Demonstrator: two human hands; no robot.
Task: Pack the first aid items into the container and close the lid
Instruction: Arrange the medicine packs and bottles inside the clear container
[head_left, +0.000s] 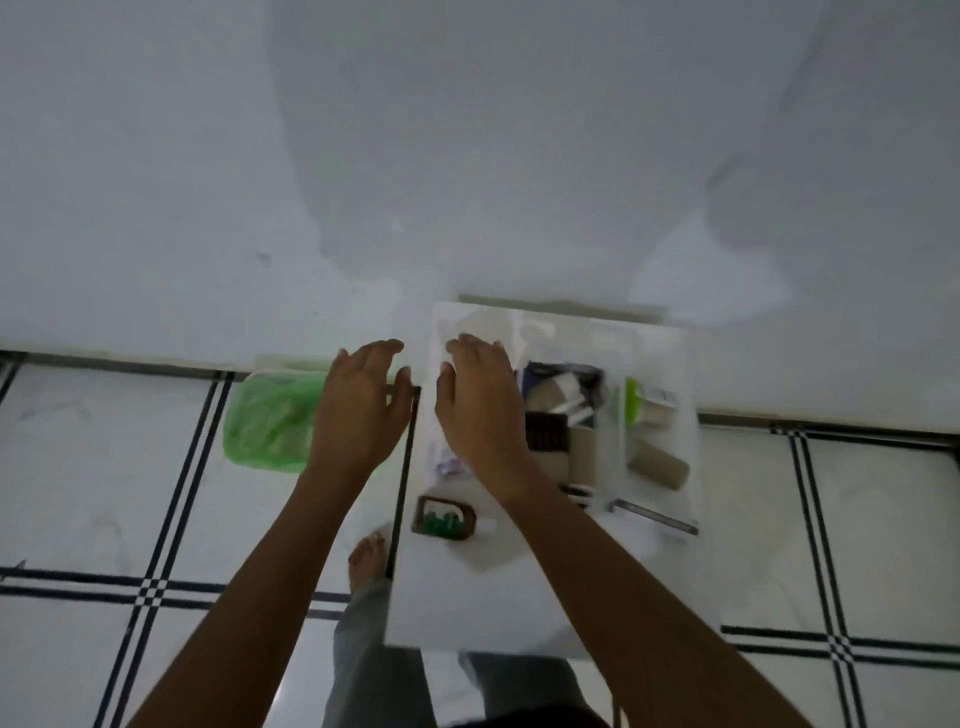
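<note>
A clear plastic container (670, 364) stands on a small white table (467, 613) against the wall. Inside it I see beige bandage rolls (657, 460), a green-capped item (632, 402) and dark packets (545, 431). My right hand (480, 410) hovers flat over the container's left part, fingers spread, holding nothing. My left hand (361, 410) is just left of the container, over the floor, fingers apart and empty. A small brown holder with green bottles (444, 518) sits on the table in front of the container. The image is blurred, and I cannot tell where the lid is.
A green plastic bag (270, 415) lies on the tiled floor at the wall, left of the table. My bare foot (366, 561) and grey trouser legs (374, 665) are below the table's left edge. The white wall fills the upper half.
</note>
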